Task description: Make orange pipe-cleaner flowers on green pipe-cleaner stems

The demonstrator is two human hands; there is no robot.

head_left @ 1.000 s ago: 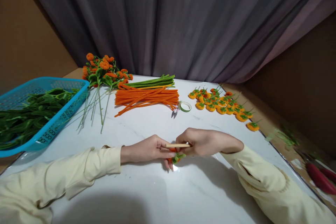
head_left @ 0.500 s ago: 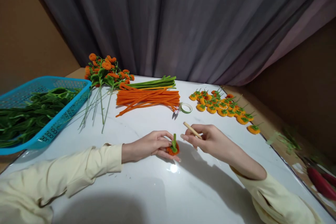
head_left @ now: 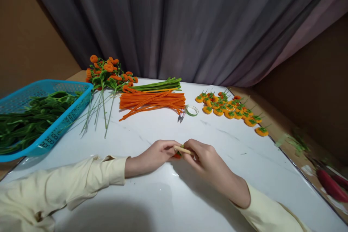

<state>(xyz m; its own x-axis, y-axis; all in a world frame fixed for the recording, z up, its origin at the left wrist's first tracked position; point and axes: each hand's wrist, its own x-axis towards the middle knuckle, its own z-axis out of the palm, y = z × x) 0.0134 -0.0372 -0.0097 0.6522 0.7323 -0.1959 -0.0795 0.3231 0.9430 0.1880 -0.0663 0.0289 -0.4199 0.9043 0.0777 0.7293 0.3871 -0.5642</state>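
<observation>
Low over the middle of the white table, my left hand point(head_left: 154, 156) is closed on a small orange pipe-cleaner flower point(head_left: 177, 155) with a green base. Most of that flower is hidden behind my fingers. Against it from the right comes my right hand point(head_left: 206, 157), its fingers pinched around a thin wooden stick point(head_left: 184, 150). The stick's left end reaches across to the fingertips of my left hand. Whether the right fingertips also touch the flower's green stem, I cannot tell.
A blue basket point(head_left: 69, 114) of green leaves stands left. Behind are finished orange flowers point(head_left: 108, 67), green pipe cleaners point(head_left: 156, 86), orange pipe cleaners point(head_left: 152, 100), small scissors point(head_left: 181, 116) and a tape roll point(head_left: 192, 111). Flower heads point(head_left: 230, 113) lie back right; red-handled pliers point(head_left: 330, 185) rest at far right.
My right hand has moved left and in with the stick, so both hands now meet at the flower. The flower, plainly visible before, is mostly covered.
</observation>
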